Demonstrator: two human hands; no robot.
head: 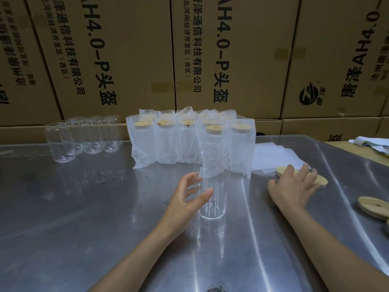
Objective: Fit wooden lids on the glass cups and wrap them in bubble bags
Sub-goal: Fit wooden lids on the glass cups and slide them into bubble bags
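Head view: bare cup (213,184) upright on steel table (84,207), mid-front, just ahead of bagged cups (189,140); left hand (189,199) spread, cupped loosely round lower wall, thumb at front, firm contact not confirmed. Right hand (294,186) spread flat over lid (315,180) near flat bubble bags (273,157); grip on lid not discernible; second lid (374,207) at far right, unlidded cups (84,135) back left. Judged: glass rigid, light, slick, breakable, so hold round mid-wall, clear of rim; lid stiff and light, best pinched at edge.
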